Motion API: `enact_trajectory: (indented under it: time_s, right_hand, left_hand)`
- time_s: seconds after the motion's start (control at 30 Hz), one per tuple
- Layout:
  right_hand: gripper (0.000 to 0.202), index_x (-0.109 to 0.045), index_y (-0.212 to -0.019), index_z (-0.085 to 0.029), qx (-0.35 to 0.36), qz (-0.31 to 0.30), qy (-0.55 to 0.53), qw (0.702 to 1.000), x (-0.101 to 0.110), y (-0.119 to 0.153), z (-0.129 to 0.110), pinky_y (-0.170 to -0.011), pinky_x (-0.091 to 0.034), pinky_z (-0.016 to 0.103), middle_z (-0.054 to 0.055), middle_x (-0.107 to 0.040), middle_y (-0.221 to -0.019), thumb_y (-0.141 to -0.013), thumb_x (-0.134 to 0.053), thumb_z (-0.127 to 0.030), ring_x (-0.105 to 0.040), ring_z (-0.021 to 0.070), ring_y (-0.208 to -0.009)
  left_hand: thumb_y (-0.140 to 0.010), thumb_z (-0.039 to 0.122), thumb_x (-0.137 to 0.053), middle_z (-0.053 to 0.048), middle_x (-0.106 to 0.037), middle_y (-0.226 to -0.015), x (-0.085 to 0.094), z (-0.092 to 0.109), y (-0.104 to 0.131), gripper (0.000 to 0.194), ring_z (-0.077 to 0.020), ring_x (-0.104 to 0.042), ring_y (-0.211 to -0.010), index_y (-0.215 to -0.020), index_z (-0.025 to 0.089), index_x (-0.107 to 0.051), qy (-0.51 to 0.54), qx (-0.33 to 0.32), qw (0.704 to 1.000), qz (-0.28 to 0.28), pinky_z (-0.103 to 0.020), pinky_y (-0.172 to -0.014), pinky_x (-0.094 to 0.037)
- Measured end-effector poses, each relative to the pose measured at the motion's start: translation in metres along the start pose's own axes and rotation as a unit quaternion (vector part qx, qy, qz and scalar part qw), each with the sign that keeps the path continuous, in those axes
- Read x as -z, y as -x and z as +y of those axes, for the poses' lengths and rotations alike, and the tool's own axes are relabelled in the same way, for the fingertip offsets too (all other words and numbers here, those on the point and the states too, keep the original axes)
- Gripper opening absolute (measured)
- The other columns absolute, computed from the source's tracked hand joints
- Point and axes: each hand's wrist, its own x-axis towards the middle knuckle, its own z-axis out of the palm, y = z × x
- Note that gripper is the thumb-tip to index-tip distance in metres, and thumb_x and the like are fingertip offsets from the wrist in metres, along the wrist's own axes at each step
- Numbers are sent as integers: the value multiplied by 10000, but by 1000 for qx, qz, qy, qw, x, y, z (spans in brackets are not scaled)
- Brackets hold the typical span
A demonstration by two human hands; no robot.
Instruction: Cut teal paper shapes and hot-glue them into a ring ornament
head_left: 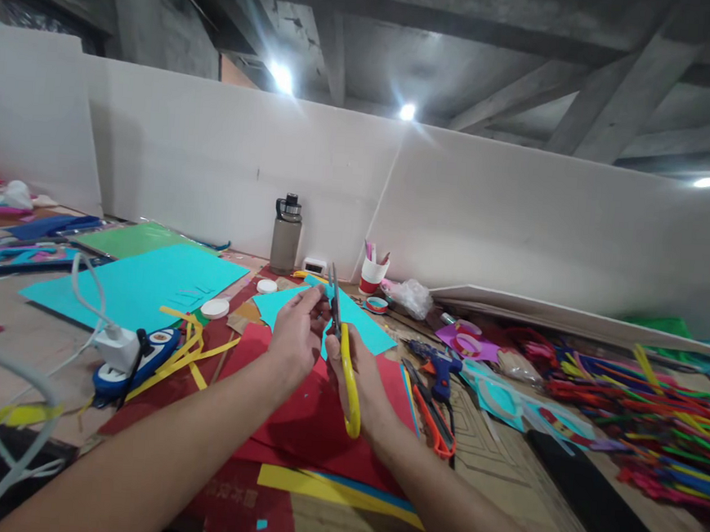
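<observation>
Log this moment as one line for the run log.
right hand: holding yellow-handled scissors | left hand: fingers at light-blue paper | below: red paper | beyond: upright bottle

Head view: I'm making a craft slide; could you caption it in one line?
Yellow-handled metal scissors in the right hand, close beside the left hand, above flat red paper sheets.

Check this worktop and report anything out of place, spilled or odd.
Thin yellow paper strips sprawl in a tangle beside the blue-and-white oval power strip, untidy next to the large turquoise paper sheet. A small turquoise paper scrap lies alone near the front, like a stray offcut. No spilled liquid shows.
</observation>
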Motion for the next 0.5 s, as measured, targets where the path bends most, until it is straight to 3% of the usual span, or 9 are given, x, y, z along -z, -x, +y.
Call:
enact_trajectory:
  time_s: [0.17,0.33,0.5]
  right_hand:
    - [337,-527,-1031,-213,-1,3,-17,1000,-1,0,2,-610,-448,242,6,-518,-738,-814,-542,-470,-486,155,-716]
    - [332,-530,-968,-217,-15,1,-26,1000,-1,-1,5,-483,-401,208,-25,-463,-635,-793,-555,-498,-444,128,-586]
    - [298,-525,-937,-216,-16,1,-30,999,-1,0,7,-469,-375,194,-35,-458,-643,-794,-567,-474,-407,108,-560]
  left_hand:
    - [-673,219,-707,26,-560,-582,-1,0,1,182,-60,-512,-497,-678,144,-541,-5,-1,1000,12,-181,-494,-395]
    - [-683,216,-699,27,-555,-580,-1,0,1,174,-57,-506,-491,-680,143,-541,-5,0,1000,7,-178,-481,-386]
    - [-692,208,-691,24,-555,-575,0,0,0,165,-56,-504,-489,-680,140,-541,2,0,1000,-1,-174,-479,-390]
